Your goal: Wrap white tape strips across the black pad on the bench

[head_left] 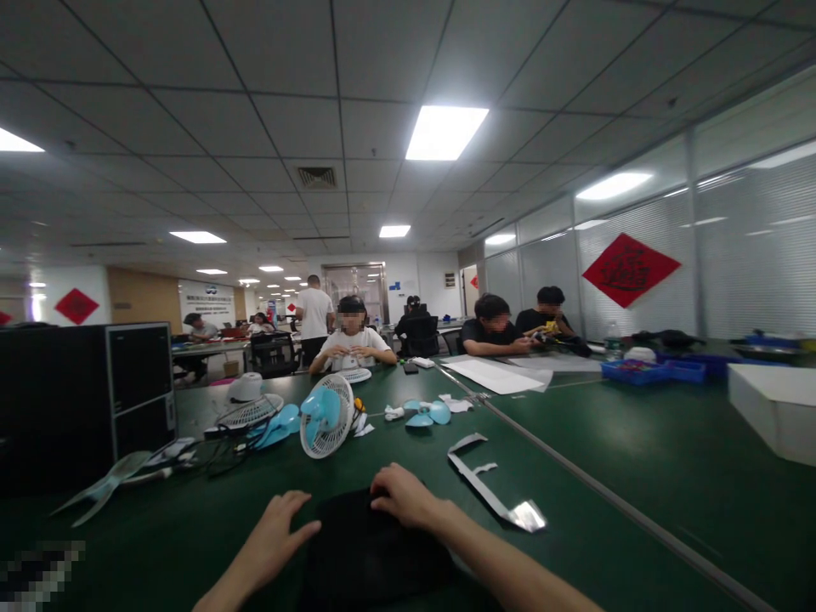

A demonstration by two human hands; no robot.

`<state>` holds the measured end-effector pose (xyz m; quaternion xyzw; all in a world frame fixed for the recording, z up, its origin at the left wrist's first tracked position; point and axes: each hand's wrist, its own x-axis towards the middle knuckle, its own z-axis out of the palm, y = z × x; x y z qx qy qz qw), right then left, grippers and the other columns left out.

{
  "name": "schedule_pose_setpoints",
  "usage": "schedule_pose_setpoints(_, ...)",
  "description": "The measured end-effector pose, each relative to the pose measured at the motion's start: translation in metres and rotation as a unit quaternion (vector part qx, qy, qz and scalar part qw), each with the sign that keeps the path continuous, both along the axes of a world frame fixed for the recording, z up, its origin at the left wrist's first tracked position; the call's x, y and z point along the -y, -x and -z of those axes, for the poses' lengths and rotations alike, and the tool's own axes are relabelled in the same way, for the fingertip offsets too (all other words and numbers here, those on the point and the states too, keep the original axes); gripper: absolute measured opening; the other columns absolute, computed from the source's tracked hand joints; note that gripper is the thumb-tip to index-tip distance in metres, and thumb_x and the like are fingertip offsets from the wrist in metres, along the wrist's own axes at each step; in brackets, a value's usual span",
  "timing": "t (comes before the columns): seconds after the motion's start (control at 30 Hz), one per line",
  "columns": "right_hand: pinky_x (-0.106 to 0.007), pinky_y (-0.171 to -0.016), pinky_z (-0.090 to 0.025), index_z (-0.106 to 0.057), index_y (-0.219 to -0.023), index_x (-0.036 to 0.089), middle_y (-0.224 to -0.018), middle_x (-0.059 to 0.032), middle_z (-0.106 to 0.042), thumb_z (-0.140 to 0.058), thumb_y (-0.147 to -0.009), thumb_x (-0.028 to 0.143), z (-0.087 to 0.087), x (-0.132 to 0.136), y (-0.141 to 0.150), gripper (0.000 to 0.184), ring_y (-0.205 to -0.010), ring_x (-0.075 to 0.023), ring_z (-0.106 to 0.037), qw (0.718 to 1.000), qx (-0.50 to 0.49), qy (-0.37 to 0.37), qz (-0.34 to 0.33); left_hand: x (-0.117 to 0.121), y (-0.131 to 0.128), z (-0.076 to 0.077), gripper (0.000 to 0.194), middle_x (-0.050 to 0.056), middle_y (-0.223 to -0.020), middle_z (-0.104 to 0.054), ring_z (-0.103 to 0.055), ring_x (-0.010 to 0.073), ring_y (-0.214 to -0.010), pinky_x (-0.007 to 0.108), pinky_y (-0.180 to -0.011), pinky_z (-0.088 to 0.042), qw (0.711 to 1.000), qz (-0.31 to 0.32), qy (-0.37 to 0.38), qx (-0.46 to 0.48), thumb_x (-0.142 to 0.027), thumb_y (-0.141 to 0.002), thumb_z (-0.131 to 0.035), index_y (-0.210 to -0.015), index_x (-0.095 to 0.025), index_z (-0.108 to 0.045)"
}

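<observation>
A black, flat, soft-looking thing [357,544], perhaps a pouch, lies on the green table in front of me; its exact kind cannot be made out. My right hand [403,497] is at its far edge, with the fingers bent down onto it. Just left of it, my left hand [277,534] is open, thumb and fingers apart, holding nothing. Beyond my hands stands a white fan grille [341,416] with light blue fan blades [320,410]. Right of my right hand lies a torn strip of pale packaging [481,489] with a shiny end.
Another blue fan blade [427,414] lies farther back. At left are a black computer case [140,382], cables and a translucent blade piece [111,480]. Blue trays [634,371] and a white box [774,408] sit at right. A person [350,344] faces me across the table [605,527].
</observation>
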<state>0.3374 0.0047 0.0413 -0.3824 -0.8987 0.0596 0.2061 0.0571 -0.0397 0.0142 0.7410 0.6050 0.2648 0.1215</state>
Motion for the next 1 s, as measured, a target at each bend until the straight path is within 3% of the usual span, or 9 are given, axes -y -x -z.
schedule_pose_setpoints(0.23,-0.029,-0.08,-0.043,-0.068,-0.096,0.018,-0.096,-0.0063,-0.066,-0.06,-0.08,0.029,0.001,0.007,0.003,0.021,-0.093,-0.0212,-0.056,1.0,0.002,0.004,0.024,0.001,-0.014,0.002,0.079,0.011,-0.135,-0.051,-0.044,0.0278,-0.123,0.038,-0.107,-0.031,0.999,0.039,0.033,-0.018,-0.066,-0.069,-0.054,-0.13,-0.016,-0.051)
schedule_pose_setpoints(0.4,-0.031,-0.09,-0.041,-0.06,-0.114,0.021,-0.113,-0.0068,-0.059,-0.063,-0.077,0.028,-0.01,0.024,-0.011,0.038,-0.104,-0.0225,-0.053,0.999,-0.029,-0.019,0.036,0.004,-0.018,-0.001,0.077,0.01,-0.137,-0.05,-0.045,0.0274,-0.122,0.036,-0.104,-0.034,0.998,0.05,0.045,-0.021,-0.066,-0.07,-0.054,-0.129,-0.016,-0.053)
schedule_pose_setpoints(0.57,-0.031,-0.086,-0.043,-0.06,-0.1,0.022,-0.105,-0.005,-0.057,-0.06,-0.078,0.024,-0.014,0.054,-0.066,0.022,-0.098,-0.0215,-0.054,0.992,-0.041,-0.066,0.103,0.007,-0.02,-0.005,0.075,0.008,-0.136,-0.051,-0.043,0.028,-0.123,0.037,-0.106,-0.031,0.998,0.03,0.056,-0.02,-0.065,-0.07,-0.054,-0.129,-0.018,-0.052)
schedule_pose_setpoints(0.8,-0.034,-0.079,-0.046,-0.058,-0.095,0.022,-0.105,-0.0071,-0.057,-0.057,-0.079,0.028,0.001,0.088,-0.165,0.018,-0.094,-0.023,-0.055,0.96,-0.02,-0.08,0.269,0.004,-0.018,-0.002,0.076,0.009,-0.136,-0.05,-0.042,0.0291,-0.123,0.039,-0.107,-0.031,0.998,0.041,0.053,-0.011,-0.064,-0.069,-0.055,-0.129,-0.017,-0.052)
schedule_pose_setpoints(1.0,-0.031,-0.074,-0.045,-0.062,-0.085,0.021,-0.096,-0.0072,-0.061,-0.055,-0.078,0.026,0.016,0.084,-0.184,0.011,-0.087,-0.0217,-0.058,0.956,0.037,-0.053,0.285,-0.001,-0.02,0.006,0.075,0.01,-0.133,-0.054,-0.046,0.0294,-0.119,0.039,-0.103,-0.035,0.999,0.015,0.024,-0.031,-0.064,-0.069,-0.053,-0.126,-0.016,-0.055)
